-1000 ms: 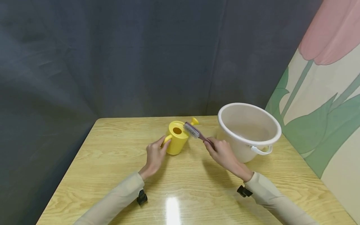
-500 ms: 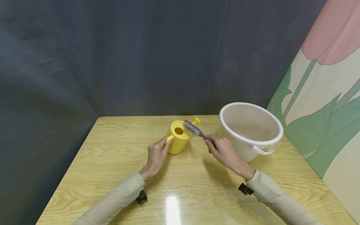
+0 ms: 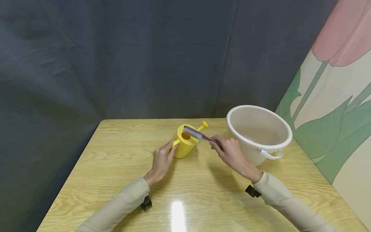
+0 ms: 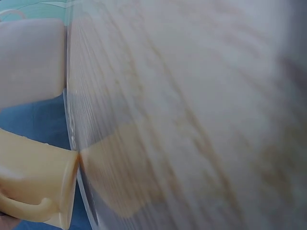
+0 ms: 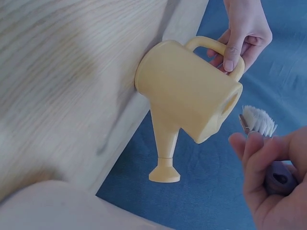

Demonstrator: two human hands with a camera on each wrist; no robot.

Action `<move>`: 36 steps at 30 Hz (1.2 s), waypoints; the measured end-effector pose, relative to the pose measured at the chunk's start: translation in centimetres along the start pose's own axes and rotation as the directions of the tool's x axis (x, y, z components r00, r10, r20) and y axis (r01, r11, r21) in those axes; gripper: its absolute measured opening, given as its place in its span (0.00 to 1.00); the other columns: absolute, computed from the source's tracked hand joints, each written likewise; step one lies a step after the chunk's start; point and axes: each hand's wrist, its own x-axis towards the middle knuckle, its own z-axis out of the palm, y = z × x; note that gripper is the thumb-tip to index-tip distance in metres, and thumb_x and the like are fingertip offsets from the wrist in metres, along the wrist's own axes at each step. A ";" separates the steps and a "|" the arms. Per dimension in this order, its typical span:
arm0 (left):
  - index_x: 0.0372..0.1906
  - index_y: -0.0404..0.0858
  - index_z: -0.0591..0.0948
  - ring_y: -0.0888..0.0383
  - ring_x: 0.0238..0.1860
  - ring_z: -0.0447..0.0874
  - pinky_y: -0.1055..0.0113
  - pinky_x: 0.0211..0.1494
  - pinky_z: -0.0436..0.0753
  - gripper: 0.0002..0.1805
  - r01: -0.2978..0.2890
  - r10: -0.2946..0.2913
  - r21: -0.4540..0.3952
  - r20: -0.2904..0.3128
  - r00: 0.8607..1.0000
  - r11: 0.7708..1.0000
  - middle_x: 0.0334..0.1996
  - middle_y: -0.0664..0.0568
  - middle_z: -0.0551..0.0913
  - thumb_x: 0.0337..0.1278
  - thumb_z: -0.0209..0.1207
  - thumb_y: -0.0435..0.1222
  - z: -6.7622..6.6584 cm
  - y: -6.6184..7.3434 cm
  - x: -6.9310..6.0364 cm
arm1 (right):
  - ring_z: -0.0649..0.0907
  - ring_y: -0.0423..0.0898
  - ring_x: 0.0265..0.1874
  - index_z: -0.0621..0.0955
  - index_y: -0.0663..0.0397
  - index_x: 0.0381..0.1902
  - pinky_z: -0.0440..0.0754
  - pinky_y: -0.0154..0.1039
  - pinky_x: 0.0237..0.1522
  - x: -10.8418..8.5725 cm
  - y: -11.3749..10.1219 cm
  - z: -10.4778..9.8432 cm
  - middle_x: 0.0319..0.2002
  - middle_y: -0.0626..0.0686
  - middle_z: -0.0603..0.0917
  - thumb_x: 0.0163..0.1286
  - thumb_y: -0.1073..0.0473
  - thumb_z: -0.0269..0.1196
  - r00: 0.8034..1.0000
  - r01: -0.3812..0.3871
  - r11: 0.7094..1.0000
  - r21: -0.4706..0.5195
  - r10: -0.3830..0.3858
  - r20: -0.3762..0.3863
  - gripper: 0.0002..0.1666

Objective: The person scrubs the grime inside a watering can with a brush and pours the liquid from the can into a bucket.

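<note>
I count one yellow watering can mid-frame, the left hand gripping its handle, one brush held over its top by the right hand, and one white bucket centre right.

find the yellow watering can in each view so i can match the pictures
Head: the yellow watering can is just below centre.
Left wrist: lower left corner, partly cut off, handle showing.
Right wrist: around centre, spout pointing down the picture.
Shared landmark: the white bucket, at right, upper left and bottom left respectively.
</note>
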 end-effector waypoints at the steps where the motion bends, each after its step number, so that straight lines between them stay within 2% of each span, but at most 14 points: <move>1: 0.48 0.32 0.84 0.61 0.25 0.82 0.74 0.26 0.81 0.09 0.002 -0.002 -0.003 0.003 1.000 1.000 0.40 0.41 0.88 0.65 0.61 0.29 0.0 0.0 0.0 | 0.70 0.34 0.15 0.84 0.59 0.38 0.67 0.32 0.13 0.1 0.0 0.0 0.24 0.46 0.84 0.71 0.63 0.63 1.000 0.003 1.000 -0.004 -0.003 0.001 0.05; 5: 0.49 0.32 0.84 0.54 0.36 0.89 0.69 0.33 0.86 0.10 0.002 -0.002 -0.009 0.010 1.000 1.000 0.44 0.40 0.87 0.65 0.61 0.28 0.0 -0.2 -0.1 | 0.70 0.34 0.15 0.85 0.59 0.39 0.67 0.32 0.14 0.2 -0.1 -0.1 0.25 0.46 0.84 0.71 0.63 0.63 1.000 0.004 1.000 -0.010 -0.004 0.004 0.05; 8: 0.49 0.32 0.84 0.51 0.39 0.89 0.66 0.37 0.88 0.10 -0.002 0.002 -0.010 0.004 1.000 1.000 0.44 0.40 0.87 0.64 0.61 0.28 0.0 -0.2 -0.2 | 0.70 0.34 0.16 0.85 0.59 0.40 0.67 0.32 0.14 0.2 -0.1 -0.1 0.25 0.45 0.83 0.71 0.63 0.63 1.000 0.007 1.000 -0.014 -0.007 0.003 0.05; 17: 0.48 0.33 0.84 0.50 0.41 0.89 0.64 0.39 0.88 0.10 -0.009 0.009 -0.003 0.001 1.000 1.000 0.44 0.40 0.87 0.64 0.62 0.28 0.0 0.1 -0.2 | 0.69 0.36 0.16 0.84 0.58 0.41 0.67 0.33 0.16 0.3 -0.2 -0.1 0.22 0.44 0.77 0.69 0.64 0.65 1.000 0.011 1.000 -0.011 -0.011 0.000 0.05; 21: 0.48 0.33 0.84 0.50 0.42 0.89 0.63 0.39 0.88 0.10 -0.015 0.015 0.003 -0.002 1.000 1.000 0.45 0.40 0.87 0.64 0.62 0.28 -0.1 0.2 -0.1 | 0.69 0.36 0.16 0.84 0.58 0.41 0.67 0.33 0.16 0.5 -0.2 -0.1 0.22 0.45 0.79 0.70 0.64 0.65 0.999 0.030 1.000 0.003 -0.030 -0.015 0.05; 27: 0.51 0.30 0.83 0.46 0.46 0.87 0.59 0.45 0.87 0.13 -0.033 0.033 0.019 0.003 0.999 0.999 0.47 0.38 0.85 0.62 0.63 0.27 -0.1 0.2 -0.1 | 0.71 0.34 0.16 0.82 0.60 0.44 0.68 0.32 0.15 0.8 -0.4 -0.2 0.30 0.51 0.85 0.68 0.65 0.66 0.997 0.057 0.998 0.003 -0.057 -0.041 0.08; 36: 0.52 0.29 0.83 0.46 0.47 0.86 0.58 0.47 0.86 0.14 -0.020 0.019 0.037 0.019 1.000 0.999 0.48 0.37 0.84 0.62 0.63 0.27 -0.1 0.5 -0.1 | 0.75 0.33 0.18 0.84 0.58 0.40 0.74 0.31 0.17 1.0 -0.9 -0.8 0.31 0.48 0.85 0.67 0.67 0.67 0.989 0.134 0.990 0.035 -0.131 -0.073 0.04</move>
